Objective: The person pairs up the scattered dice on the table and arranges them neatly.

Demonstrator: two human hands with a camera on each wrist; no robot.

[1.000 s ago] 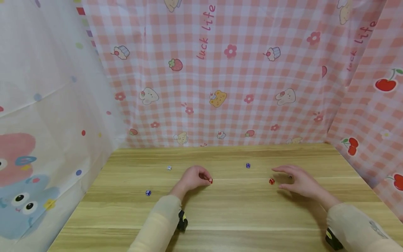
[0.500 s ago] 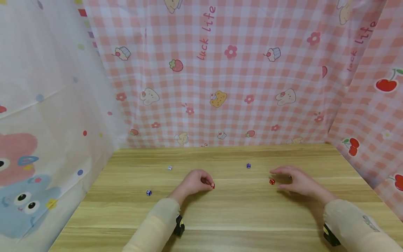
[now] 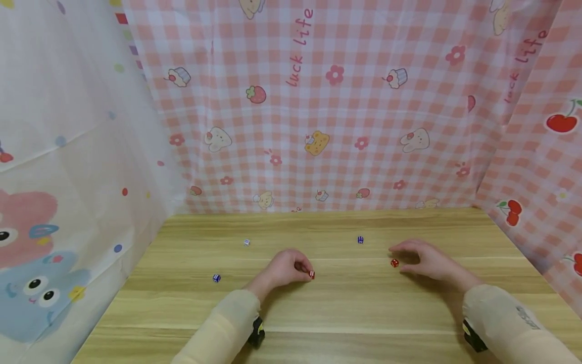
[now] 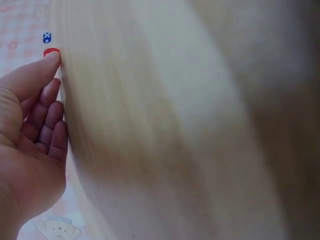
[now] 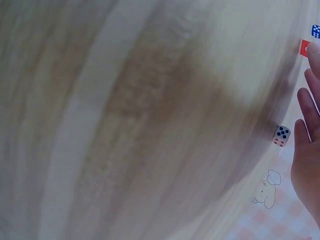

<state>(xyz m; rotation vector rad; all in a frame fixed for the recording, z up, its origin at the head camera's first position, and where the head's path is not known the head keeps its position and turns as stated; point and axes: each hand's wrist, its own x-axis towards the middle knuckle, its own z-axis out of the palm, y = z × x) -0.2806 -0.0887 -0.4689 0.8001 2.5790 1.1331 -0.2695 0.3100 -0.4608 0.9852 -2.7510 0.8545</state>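
Observation:
My left hand (image 3: 286,268) pinches a red die (image 3: 311,274) between thumb and fingertips, low over the wooden table. In the left wrist view this red die (image 4: 51,51) shows at the thumb tip, the other fingers loosely bent behind. My right hand (image 3: 429,261) has thumb and fingers spread apart, with a second red die (image 3: 394,263) lying on the table by the gap between them. A white die (image 5: 281,136) stands beside the right hand's lower fingers in the right wrist view; that hand hides it in the head view.
A blue die (image 3: 360,239) lies farther back between the hands. Left of the left hand are another blue die (image 3: 216,278) and a white die (image 3: 247,242). Patterned cloths (image 3: 336,116) hang around the table (image 3: 345,313) at the back and sides.
My left hand has moved right and toward me, carrying the pinched red die. The right hand has shifted slightly left about the other red die, and the white die behind it has gone from sight.

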